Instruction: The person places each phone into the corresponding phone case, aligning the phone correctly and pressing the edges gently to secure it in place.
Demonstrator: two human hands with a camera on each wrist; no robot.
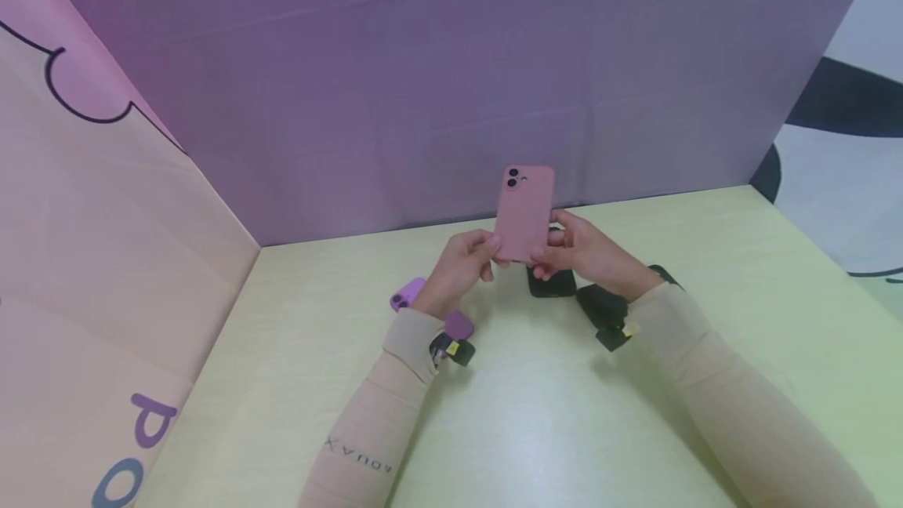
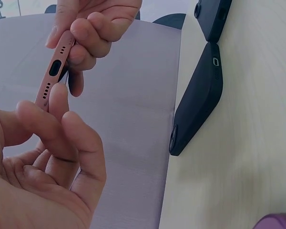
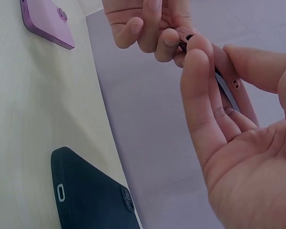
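- Head view: the fingers of the left hand (image 1: 462, 261) and the right hand (image 1: 589, 251) pinch the lower end of a pink phone case (image 1: 524, 212), held upright above the tabletop (image 1: 536, 414), camera cutouts at its top. A black phone case (image 1: 553, 284) lies just beneath the hands, and a purple phone case (image 1: 407, 293) lies beside the left wrist.
- Left wrist view: the left fingers (image 2: 57, 102) curl against the pink case's bottom edge (image 2: 52, 76), port slots showing; the right fingers (image 2: 93, 28) grip it from above. Two black cases (image 2: 198, 100) lie on the tabletop.
- Right wrist view: the right fingers (image 3: 200, 71) close round the pink case's edge (image 3: 233, 86), the left fingers (image 3: 148, 28) touching its end.
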